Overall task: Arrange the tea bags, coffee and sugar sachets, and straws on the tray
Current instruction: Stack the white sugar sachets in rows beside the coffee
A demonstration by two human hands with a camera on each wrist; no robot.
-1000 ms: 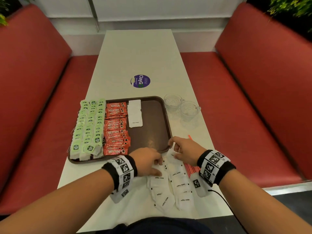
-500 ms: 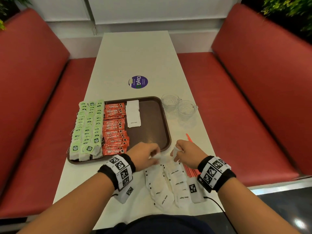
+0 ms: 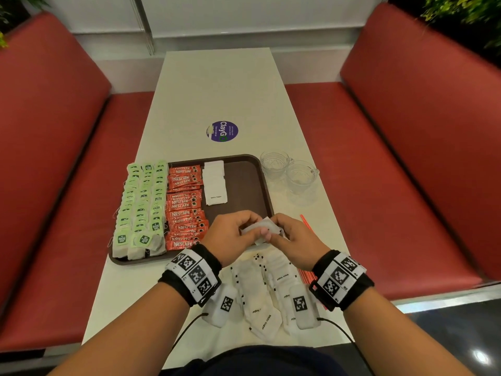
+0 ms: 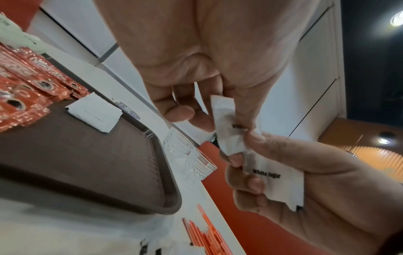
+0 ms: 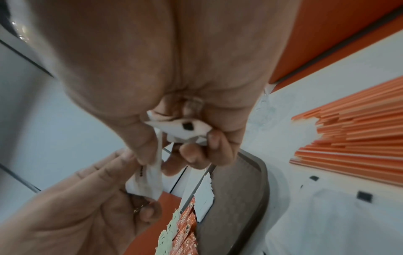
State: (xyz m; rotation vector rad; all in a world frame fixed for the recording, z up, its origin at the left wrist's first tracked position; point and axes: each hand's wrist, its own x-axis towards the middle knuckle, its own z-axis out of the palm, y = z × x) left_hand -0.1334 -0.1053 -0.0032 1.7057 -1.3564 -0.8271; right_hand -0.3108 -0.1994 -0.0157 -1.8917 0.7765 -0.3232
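Observation:
A brown tray (image 3: 244, 185) holds rows of green tea bags (image 3: 141, 202), red coffee sachets (image 3: 185, 207) and a short column of white sugar sachets (image 3: 215, 183). More sugar sachets (image 3: 260, 294) lie loose on the table near me, with orange straws (image 3: 306, 275) to their right. Both hands meet just above the tray's near right corner. My left hand (image 3: 250, 230) pinches a white sugar sachet (image 4: 226, 120) between thumb and fingers. My right hand (image 3: 272, 232) grips another sachet (image 4: 277, 181) marked "White Sugar", touching the first.
Two glass cups (image 3: 275, 164) (image 3: 301, 176) stand right of the tray. A purple sticker (image 3: 222, 131) lies beyond it on the white table (image 3: 217, 90). Red bench seats (image 3: 54, 158) flank the table on both sides.
Both hands have lifted off the loose sachet pile with sachets in them and come together above the tray's near edge.

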